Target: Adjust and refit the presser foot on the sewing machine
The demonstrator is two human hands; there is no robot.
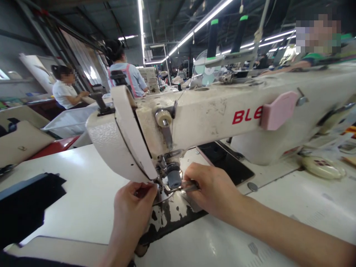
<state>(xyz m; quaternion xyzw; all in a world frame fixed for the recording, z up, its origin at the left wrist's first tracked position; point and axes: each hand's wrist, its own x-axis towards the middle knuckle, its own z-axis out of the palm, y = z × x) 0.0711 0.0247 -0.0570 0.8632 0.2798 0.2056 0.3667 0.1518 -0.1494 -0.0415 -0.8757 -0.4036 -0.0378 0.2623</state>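
A white sewing machine [200, 118] fills the middle, its needle area low between my two hands. My left hand [133, 204] is left of the needle, thumb and fingertips pinched together; whatever they hold is too small to make out. On the right, my right hand [211, 185] is closed around slim metal tweezers [190, 186], whose tip points left toward the presser foot. A grey cylindrical part [174, 178] hangs just above the tip. Below lies the metal bed plate [178, 209], its dark coating worn off in patches.
Dark folded fabric [25, 207] lies at the left on the white table [91, 185]. Behind the right hand is a black phone [225, 159], with a round metal disc [252, 186] near it. A pink block [279, 111] sits on the machine arm. Other people work beyond.
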